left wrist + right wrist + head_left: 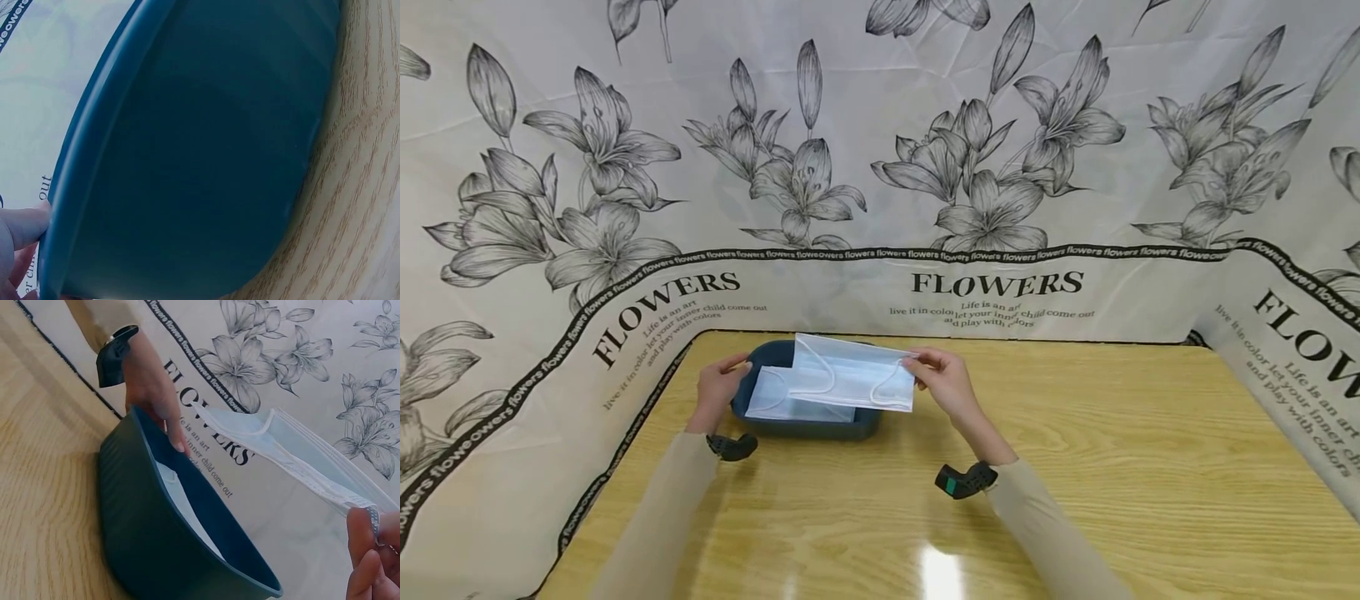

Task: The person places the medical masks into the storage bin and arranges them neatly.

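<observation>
In the head view a dark blue-green plastic basin [808, 429] stands on the table, with a light blue face mask [767, 392] lying inside it. My left hand [721, 385] holds the basin's left end at the rim; in the left wrist view its thumb [25, 226] touches the rim, and the rest of the hand is mostly out of frame. Above the basin, my right hand [946, 382] pinches the right end of another face mask [300, 464], whose white ear loops hang loose. The right wrist view shows this raised mask apart from the basin wall [169, 544].
The wood-grain table [1105, 467] extends to the right and toward me. A white cloth printed with flowers [992, 167] hangs behind the table and along its sides. A black band with a device [966, 481] sits on each wrist.
</observation>
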The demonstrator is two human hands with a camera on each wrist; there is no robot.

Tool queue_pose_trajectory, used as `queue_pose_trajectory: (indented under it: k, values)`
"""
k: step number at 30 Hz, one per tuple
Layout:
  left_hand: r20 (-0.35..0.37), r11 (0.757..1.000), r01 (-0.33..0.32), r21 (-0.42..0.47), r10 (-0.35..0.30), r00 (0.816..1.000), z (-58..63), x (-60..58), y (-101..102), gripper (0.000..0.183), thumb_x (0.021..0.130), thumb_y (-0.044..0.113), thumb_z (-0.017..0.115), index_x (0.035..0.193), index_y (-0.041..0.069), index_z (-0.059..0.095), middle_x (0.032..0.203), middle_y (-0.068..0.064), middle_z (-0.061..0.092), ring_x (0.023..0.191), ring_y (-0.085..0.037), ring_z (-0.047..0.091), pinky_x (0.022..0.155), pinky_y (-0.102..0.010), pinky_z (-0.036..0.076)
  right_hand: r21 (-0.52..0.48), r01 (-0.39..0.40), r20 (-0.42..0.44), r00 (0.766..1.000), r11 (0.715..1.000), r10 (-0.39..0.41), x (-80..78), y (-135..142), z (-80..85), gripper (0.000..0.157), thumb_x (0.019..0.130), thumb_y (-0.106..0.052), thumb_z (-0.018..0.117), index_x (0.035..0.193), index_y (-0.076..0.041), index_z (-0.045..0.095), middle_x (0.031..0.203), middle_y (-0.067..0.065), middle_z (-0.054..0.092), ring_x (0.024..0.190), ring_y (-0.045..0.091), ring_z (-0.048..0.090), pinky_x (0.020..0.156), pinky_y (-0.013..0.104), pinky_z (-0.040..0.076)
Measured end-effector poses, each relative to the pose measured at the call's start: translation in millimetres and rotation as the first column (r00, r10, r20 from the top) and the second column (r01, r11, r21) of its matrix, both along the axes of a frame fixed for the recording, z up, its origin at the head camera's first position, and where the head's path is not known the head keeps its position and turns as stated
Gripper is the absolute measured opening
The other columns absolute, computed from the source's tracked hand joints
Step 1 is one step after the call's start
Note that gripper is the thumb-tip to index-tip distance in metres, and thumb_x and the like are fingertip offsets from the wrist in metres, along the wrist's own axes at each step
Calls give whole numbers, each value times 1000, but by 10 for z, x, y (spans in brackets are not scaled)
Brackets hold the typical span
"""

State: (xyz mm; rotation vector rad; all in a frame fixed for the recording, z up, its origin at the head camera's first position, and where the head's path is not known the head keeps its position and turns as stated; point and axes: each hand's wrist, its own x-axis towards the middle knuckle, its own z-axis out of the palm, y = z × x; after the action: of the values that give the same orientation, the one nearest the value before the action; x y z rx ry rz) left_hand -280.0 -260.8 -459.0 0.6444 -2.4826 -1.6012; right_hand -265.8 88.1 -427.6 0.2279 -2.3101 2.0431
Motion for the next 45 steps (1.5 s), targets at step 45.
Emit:
queue_pose_trajectory:
  k: [45]
  values:
    - [-6,999,-21,48,21,1000,55,40,63,40,97,20,57,134,6,56,147,-19,44,132,-35,45,107,-47,39,166,-174,4,984,971,176,-213,-738,-123,22,93,-5,60,112,4,69,92,23,70,68,31,65,68,39,57]
